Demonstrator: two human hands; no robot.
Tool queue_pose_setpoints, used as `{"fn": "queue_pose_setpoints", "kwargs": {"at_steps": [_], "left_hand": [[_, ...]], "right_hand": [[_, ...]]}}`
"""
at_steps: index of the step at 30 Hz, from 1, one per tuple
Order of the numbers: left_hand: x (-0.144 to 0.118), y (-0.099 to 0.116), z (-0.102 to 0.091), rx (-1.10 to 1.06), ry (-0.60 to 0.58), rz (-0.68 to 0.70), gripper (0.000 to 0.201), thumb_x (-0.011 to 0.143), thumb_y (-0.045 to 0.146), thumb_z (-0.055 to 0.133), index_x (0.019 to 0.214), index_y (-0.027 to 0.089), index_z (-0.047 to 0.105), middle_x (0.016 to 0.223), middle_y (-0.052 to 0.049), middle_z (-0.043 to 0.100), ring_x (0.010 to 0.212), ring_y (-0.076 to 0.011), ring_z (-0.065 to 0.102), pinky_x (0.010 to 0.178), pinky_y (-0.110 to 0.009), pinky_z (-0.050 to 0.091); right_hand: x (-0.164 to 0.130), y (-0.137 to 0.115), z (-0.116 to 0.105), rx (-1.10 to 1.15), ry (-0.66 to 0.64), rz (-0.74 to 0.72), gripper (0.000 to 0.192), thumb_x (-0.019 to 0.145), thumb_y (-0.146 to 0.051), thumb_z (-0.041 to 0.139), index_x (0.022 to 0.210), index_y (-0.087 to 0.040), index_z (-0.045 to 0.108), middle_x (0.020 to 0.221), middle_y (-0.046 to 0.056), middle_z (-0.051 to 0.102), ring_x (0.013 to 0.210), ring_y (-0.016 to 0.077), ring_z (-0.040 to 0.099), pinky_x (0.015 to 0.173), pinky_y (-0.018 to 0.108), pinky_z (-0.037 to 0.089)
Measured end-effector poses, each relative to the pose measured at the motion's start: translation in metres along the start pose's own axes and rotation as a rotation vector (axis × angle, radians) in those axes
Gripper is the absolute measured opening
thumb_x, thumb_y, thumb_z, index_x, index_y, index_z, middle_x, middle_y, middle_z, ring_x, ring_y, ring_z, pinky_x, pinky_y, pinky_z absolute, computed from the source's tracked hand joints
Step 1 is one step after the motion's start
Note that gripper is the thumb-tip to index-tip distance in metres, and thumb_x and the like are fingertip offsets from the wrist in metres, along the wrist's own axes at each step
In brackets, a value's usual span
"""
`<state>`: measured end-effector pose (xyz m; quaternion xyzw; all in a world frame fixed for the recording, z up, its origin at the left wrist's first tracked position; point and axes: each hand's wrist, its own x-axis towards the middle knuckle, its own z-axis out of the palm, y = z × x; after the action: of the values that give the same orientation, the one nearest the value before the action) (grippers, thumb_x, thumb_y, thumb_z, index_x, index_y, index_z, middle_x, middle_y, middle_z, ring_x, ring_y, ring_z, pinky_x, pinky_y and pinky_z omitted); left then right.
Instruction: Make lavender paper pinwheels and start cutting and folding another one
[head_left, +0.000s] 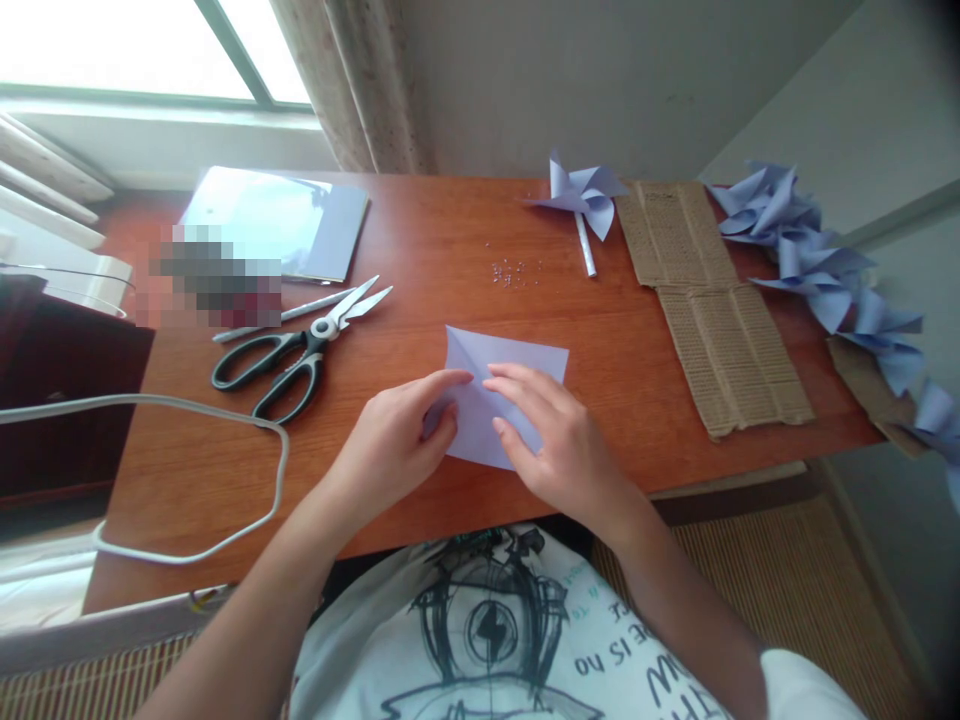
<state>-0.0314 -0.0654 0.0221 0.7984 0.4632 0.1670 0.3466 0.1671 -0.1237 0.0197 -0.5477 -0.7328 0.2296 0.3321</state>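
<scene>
A square sheet of pale purple paper (478, 425) lies on the table in front of me, with a crease running in from its far left corner. At its left edge is my left hand (401, 425), closed, its index finger over the sheet and its thumb curled near the edge. My right hand (559, 440) rests on the right part of the sheet, fingers apart and lying over the paper. The fingertips of both hands are close together near the middle. Part of the sheet is hidden under the hands.
Black-handled scissors (311, 345) lie partly open on the left, near a white cable (283, 460) and a booklet (345, 235). A paper pinwheel (585, 195) on a stick lies behind small beads (514, 272). Cardboard (720, 320) and several more pinwheels (776, 205) are at right.
</scene>
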Motion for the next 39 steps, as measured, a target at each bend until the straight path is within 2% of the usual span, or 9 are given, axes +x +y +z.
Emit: {"fn": "queue_pose_setpoints", "kwargs": {"at_steps": [7,13,16,19,22,26,30,33,39], "left_hand": [[0.001,-0.012,-0.005,0.152,0.015,0.004,0.036,0.094,0.025,0.048,0.123,0.017,0.068,0.098,-0.006,0.076,0.074,-0.0179,0.067,0.073,-0.028,0.050],[-0.004,-0.016,0.000,0.404,0.114,0.024,0.038,0.097,0.027,0.047,0.130,0.017,0.063,0.118,-0.013,0.068,0.103,-0.0273,0.068,0.089,-0.037,0.054],[-0.008,-0.013,0.004,0.567,0.185,0.149,0.038,0.096,0.022,0.050,0.130,0.013,0.063,0.138,-0.019,0.059,0.126,-0.0344,0.057,0.105,-0.046,0.048],[-0.014,-0.014,0.008,0.629,0.120,0.356,0.038,0.096,0.015,0.047,0.130,0.015,0.063,0.150,-0.014,0.055,0.140,-0.0340,0.048,0.119,-0.054,0.035],[-0.019,-0.015,0.012,0.609,-0.035,0.496,0.041,0.096,0.014,0.044,0.133,0.016,0.063,0.151,-0.010,0.056,0.142,-0.0303,0.048,0.125,-0.055,0.026],[-0.022,-0.014,0.011,0.566,-0.196,0.463,0.048,0.094,0.019,0.048,0.141,0.012,0.058,0.160,-0.015,0.045,0.148,-0.0333,0.041,0.124,-0.052,0.032],[-0.022,-0.012,0.005,0.517,-0.281,0.450,0.064,0.086,0.021,0.056,0.149,0.015,0.050,0.165,-0.015,0.036,0.152,-0.0345,0.033,0.126,-0.053,0.028],[-0.021,-0.014,0.003,0.520,-0.274,0.456,0.062,0.087,0.020,0.056,0.148,0.015,0.051,0.163,-0.014,0.040,0.151,-0.0331,0.037,0.125,-0.051,0.031],[-0.017,-0.020,0.008,0.550,-0.117,0.514,0.039,0.094,0.017,0.050,0.130,0.012,0.065,0.146,-0.013,0.060,0.134,-0.0314,0.057,0.115,-0.048,0.046]], "right_hand": [[0.002,0.027,-0.006,-0.120,-0.207,-0.083,0.036,0.097,-0.014,0.052,0.131,-0.018,0.062,0.139,0.013,0.066,0.137,0.0274,0.056,0.117,0.052,0.043],[-0.006,0.031,-0.011,-0.155,-0.239,-0.063,0.035,0.100,-0.021,0.052,0.134,-0.020,0.061,0.142,0.011,0.065,0.136,0.0275,0.056,0.115,0.052,0.044],[-0.006,0.029,-0.013,-0.184,-0.251,-0.055,0.036,0.099,-0.017,0.050,0.134,-0.019,0.061,0.142,0.011,0.064,0.134,0.0277,0.057,0.113,0.052,0.045],[-0.007,0.026,-0.013,-0.218,-0.273,-0.047,0.039,0.098,-0.012,0.049,0.135,-0.017,0.060,0.144,0.012,0.063,0.133,0.0280,0.057,0.110,0.051,0.047],[-0.007,0.024,-0.013,-0.253,-0.297,-0.034,0.042,0.097,-0.010,0.047,0.137,-0.016,0.059,0.145,0.012,0.061,0.132,0.0283,0.056,0.110,0.050,0.048],[-0.008,0.021,-0.015,-0.268,-0.323,-0.024,0.043,0.098,-0.011,0.047,0.139,-0.015,0.058,0.145,0.013,0.060,0.131,0.0290,0.055,0.113,0.050,0.046],[-0.010,0.020,-0.016,-0.250,-0.326,-0.020,0.042,0.098,-0.015,0.050,0.139,-0.013,0.059,0.144,0.014,0.060,0.131,0.0288,0.055,0.115,0.049,0.045],[-0.010,0.021,-0.018,-0.242,-0.333,-0.020,0.043,0.098,-0.017,0.053,0.140,-0.014,0.058,0.145,0.014,0.060,0.132,0.0291,0.054,0.117,0.050,0.043],[-0.008,0.019,-0.022,-0.188,-0.325,-0.012,0.041,0.102,-0.026,0.050,0.141,-0.014,0.056,0.144,0.013,0.061,0.131,0.0286,0.054,0.116,0.051,0.042]]}}
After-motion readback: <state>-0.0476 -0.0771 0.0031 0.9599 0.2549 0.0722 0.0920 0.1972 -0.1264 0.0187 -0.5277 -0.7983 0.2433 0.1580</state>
